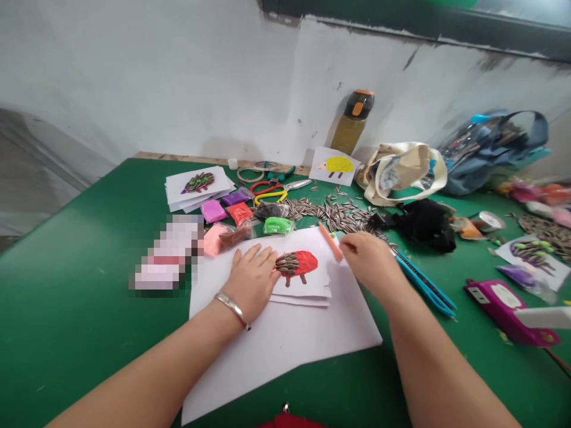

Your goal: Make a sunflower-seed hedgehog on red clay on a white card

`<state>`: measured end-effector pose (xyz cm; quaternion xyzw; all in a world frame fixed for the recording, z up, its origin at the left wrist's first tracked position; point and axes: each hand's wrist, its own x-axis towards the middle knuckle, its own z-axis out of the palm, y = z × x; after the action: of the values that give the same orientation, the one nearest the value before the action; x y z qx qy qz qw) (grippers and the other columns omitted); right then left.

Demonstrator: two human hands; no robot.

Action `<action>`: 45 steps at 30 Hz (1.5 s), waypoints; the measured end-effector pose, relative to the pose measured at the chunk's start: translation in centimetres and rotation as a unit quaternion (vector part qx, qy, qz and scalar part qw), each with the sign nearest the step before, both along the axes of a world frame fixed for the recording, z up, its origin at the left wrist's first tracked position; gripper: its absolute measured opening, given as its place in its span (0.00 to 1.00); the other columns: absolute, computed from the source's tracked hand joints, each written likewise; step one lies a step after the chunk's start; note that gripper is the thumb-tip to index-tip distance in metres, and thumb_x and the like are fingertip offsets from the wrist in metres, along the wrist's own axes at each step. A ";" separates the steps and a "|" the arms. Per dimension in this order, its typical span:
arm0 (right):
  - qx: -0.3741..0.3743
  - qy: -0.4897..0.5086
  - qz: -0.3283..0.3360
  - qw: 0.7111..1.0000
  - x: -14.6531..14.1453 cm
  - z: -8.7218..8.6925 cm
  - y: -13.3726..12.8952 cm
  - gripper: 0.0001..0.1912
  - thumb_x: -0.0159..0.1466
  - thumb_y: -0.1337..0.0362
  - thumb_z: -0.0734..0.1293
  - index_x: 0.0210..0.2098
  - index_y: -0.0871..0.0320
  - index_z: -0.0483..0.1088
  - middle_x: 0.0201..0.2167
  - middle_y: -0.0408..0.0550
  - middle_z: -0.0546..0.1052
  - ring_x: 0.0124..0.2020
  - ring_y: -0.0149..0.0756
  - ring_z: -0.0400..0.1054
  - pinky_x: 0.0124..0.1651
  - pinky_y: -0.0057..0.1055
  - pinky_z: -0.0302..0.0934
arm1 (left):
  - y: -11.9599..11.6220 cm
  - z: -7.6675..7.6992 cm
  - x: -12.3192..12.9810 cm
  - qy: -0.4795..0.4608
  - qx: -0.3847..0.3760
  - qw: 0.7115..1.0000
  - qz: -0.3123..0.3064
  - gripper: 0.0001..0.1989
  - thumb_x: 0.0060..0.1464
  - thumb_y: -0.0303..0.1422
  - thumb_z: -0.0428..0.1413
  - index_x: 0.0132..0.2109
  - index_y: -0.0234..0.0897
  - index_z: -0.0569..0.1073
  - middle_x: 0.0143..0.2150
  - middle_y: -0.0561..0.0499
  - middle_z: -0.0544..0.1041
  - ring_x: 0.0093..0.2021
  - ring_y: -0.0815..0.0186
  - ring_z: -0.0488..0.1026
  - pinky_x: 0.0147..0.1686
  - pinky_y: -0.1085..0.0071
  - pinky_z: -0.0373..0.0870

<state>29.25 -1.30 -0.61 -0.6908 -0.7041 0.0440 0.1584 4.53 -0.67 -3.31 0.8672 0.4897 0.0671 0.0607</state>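
My left hand (252,282), with a silver bangle at the wrist, lies flat on the paper, fingers stretched out. Its fingertips touch the left end of a red clay animal shape (307,263) on a small white sheet. Striped sunflower seeds (286,263) cover that shape's left part, and two brown legs stand below it. Over the right side of the large white paper (312,339), my right hand (366,258) is closed with fingers curled; what they hold, if anything, is hidden. Just left of it lies an orange stick-like tool (330,242). Loose sunflower seeds (343,214) are heaped beyond.
Bagged colored clay (277,226), scissors (272,193) and finished cards (196,184) sit at the back left. A bottle (352,122), a cloth bag (404,172) and a black plastic bag (428,226) stand behind. On the right lie a blue cutter (426,285) and a magenta device (508,309).
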 end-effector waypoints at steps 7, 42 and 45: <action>-0.137 -0.092 -0.165 0.972 5.4 -0.2 -0.4 0.06 0.58 0.63 0.61 0.28 0.55 0.69 0.29 0.46 0.73 0.27 0.34 0.63 0.26 0.29 0.48 | 1.4 0.3 -1.7 -0.050 0.042 0.996 -0.053 0.18 0.61 0.27 0.41 0.48 0.32 0.73 0.49 0.42 0.77 0.52 0.58 0.71 0.54 0.57 0.66; -0.160 -0.110 -0.151 0.969 6.4 -1.3 0.4 0.09 0.58 0.67 0.59 0.33 0.55 0.71 0.34 0.49 0.76 0.33 0.38 0.67 0.30 0.29 0.53 | 1.4 0.4 -2.3 -0.096 0.108 0.987 -0.066 0.17 0.61 0.28 0.42 0.45 0.31 0.76 0.44 0.45 0.80 0.48 0.60 0.74 0.53 0.62 0.69; -0.141 -0.122 -0.157 0.970 6.6 -1.4 0.4 0.12 0.58 0.68 0.60 0.37 0.56 0.72 0.38 0.51 0.75 0.37 0.39 0.68 0.33 0.29 0.54 | 1.4 0.5 -2.2 -0.099 0.109 0.987 -0.066 0.17 0.61 0.28 0.42 0.45 0.32 0.75 0.43 0.45 0.79 0.48 0.60 0.74 0.52 0.63 0.69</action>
<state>35.89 -0.92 -1.97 -0.8080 -0.5879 0.0328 -0.0228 2.30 0.68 -2.78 0.8882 0.4126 0.2015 0.0183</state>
